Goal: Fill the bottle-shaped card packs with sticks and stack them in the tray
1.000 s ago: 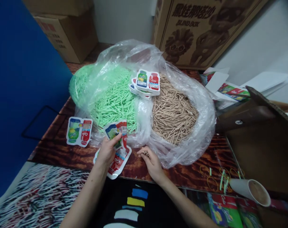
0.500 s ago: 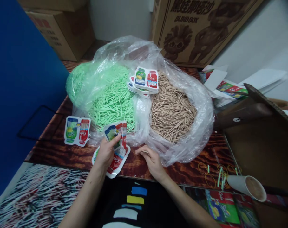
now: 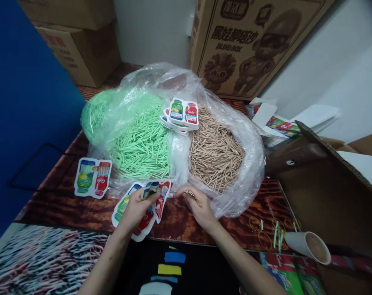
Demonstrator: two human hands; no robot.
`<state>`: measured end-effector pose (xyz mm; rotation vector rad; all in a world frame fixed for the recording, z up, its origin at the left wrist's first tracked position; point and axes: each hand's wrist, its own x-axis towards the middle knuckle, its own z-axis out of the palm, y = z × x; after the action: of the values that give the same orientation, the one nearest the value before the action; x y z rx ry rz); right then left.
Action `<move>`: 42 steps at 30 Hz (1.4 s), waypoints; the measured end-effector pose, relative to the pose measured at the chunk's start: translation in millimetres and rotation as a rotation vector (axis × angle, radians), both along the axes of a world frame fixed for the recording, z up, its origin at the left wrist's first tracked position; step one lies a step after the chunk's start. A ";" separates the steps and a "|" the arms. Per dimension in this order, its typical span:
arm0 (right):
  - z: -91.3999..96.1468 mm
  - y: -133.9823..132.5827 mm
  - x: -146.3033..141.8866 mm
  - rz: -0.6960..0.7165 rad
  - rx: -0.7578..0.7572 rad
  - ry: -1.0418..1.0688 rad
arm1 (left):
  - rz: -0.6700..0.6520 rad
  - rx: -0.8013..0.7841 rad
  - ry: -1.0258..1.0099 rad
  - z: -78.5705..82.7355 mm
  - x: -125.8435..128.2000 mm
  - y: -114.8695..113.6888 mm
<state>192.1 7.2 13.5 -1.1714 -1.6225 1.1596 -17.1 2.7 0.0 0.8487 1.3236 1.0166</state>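
Red side swinging out! Since 0.5 seconds ago the held packet [image 3: 163, 199] has tipped lower and fanned toward the right, so its edge is now just beside the right fingertips; the whole view has shifted a little too. And it's the left hand [image 3: 135, 207] that has it, closed, thumb pressed on top, the packet bent between its blue-green side and its red side. Across the small gap, the right hand [image 3: 200, 209] is curled nearly shut around a small bundle of brown sticks [image 3: 189, 193], their ends peeping out by the thumb. Whether those fingertips touch the packet, I can't tell.

Directly under the left hand, a lower packet [image 3: 122, 207] lies near the front edge of the dark wood-grain bench [image 3: 63, 213], partly covered. Off to the left, 1 filled packet [image 3: 93, 178] lies flat, well clear of the hands.

Beyond the hands, 2 big heaps sit in clear plastic [image 3: 179, 159]: green sticks [image 3: 143, 143] on the left, brown sticks at the right in a loose pile [image 3: 216, 155]. Up top, between the 2 heaps, rests a stack of packets [image 3: 184, 114], red and green labels showing. Over on the right, a paper cup [image 3: 307, 248] lies on its side, with yellow rubber bands [image 3: 265, 241] and a few loose green pieces [image 3: 275, 235] just beside it.
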 end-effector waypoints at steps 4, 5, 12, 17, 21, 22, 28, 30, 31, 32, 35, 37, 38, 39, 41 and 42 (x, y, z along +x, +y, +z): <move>-0.1 2.2 -1.0 -0.008 -0.011 0.000 | -0.048 -0.001 0.060 7.3 2.2 1.3; -0.4 2.7 -1.1 -0.012 -0.012 -0.001 | -0.066 0.010 0.068 9.9 3.0 1.3; -6.2 5.9 4.1 -0.035 0.011 -0.015 | -0.262 0.170 0.173 15.9 5.0 3.0; -3.4 7.3 6.1 -0.038 0.005 -0.003 | -0.365 0.181 0.190 7.0 9.5 6.2; 6.9 14.9 18.0 -0.076 -0.003 -0.004 | -0.369 0.166 0.166 8.1 14.7 7.3; 9.2 18.8 25.2 -0.113 -0.019 0.010 | -0.364 0.160 0.161 9.5 15.6 7.5; 12.9 48.6 78.3 -0.360 -0.125 -0.053 | -0.326 0.106 0.121 12.1 19.0 7.9; 12.1 57.3 84.4 -0.332 -0.116 -0.140 | -0.338 0.103 0.094 10.7 21.6 7.8; 12.1 61.6 84.5 -0.314 -0.104 -0.194 | -0.347 0.104 0.082 10.1 23.3 7.7; 12.5 66.1 83.5 -0.297 -0.082 -0.256 | -0.355 0.104 0.074 9.7 24.9 7.6; 15.4 80.3 78.3 -0.274 0.056 -0.480 | -0.376 0.100 0.067 9.7 28.3 7.1; 16.7 89.2 76.1 -0.258 0.165 -0.634 | -0.385 0.093 0.062 10.4 28.6 6.4; 16.5 92.9 75.2 -0.244 0.206 -0.710 | -0.386 0.090 0.057 10.8 28.4 5.9; 15.6 96.0 74.2 -0.222 0.237 -0.788 | -0.383 0.087 0.050 11.2 28.1 5.5; 12.3 99.7 70.3 -0.164 0.278 -0.945 | -0.378 0.079 0.038 11.9 27.8 4.7; 10.4 100.6 67.4 -0.133 0.295 -1.026 | -0.377 0.075 0.034 12.0 27.9 4.4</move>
<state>259.5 107.7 23.9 -1.7666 -2.2804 0.1511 10.9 7.1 12.1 1.1271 1.1036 0.7591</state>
